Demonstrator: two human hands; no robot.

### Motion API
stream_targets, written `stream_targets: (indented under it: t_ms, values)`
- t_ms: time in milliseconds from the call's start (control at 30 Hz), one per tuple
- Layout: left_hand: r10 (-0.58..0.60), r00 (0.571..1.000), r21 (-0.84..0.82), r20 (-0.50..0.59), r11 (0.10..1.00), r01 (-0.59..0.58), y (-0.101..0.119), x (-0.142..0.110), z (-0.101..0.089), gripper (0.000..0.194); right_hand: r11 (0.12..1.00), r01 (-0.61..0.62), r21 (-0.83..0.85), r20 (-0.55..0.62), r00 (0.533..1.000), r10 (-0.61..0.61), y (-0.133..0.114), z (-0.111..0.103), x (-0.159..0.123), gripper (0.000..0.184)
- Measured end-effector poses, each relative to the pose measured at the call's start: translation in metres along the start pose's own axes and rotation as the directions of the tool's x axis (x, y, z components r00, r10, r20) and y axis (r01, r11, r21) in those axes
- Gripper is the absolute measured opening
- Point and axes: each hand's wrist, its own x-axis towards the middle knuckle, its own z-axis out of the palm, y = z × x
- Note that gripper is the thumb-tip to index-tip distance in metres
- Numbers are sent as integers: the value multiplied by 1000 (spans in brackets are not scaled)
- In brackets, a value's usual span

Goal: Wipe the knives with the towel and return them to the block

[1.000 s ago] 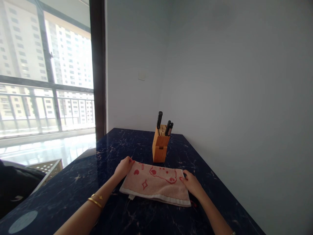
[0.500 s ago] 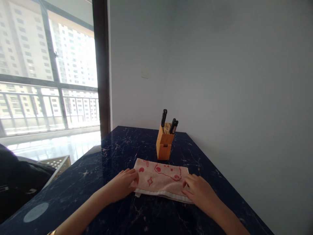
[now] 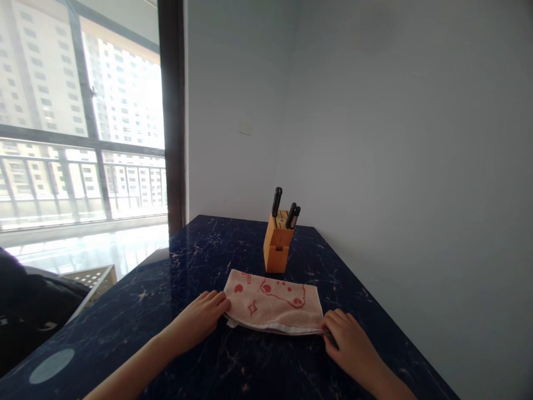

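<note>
A folded pink towel (image 3: 272, 304) with red drawings and a white hem lies on the dark blue marbled table (image 3: 266, 366). My left hand (image 3: 205, 312) grips its near left corner, fingers on top and the thumb out of sight. At the near right corner, my right hand (image 3: 347, 340) pinches the edge between thumb and fingers. The near edge looks slightly raised between both hands. Just beyond the towel stands a wooden knife block (image 3: 278, 244) holding several black-handled knives (image 3: 277, 201).
A pale round patch (image 3: 52, 365) marks the table at the near left. Beyond the left edge are a perforated light-coloured chair or basket (image 3: 94, 283) and dark fabric (image 3: 33, 305). A grey wall (image 3: 395, 166) runs along the right side.
My right hand has moved outward and closed on the towel's near right corner. My left hand has shifted slightly left onto the other corner. The near hem now sits a little higher and straighter.
</note>
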Motion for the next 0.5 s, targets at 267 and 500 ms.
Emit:
stream_targets:
  t_ms: [267,500]
  values:
    - [-76,997,-346,-29,936,61,-1,0,-24,35,835,-155,528,101,988,119,31,-16,9,7]
    - [-228,973,-600,34,774,202,-11,28,-24,43,596,-288,749,189,956,225,60,15,38,19]
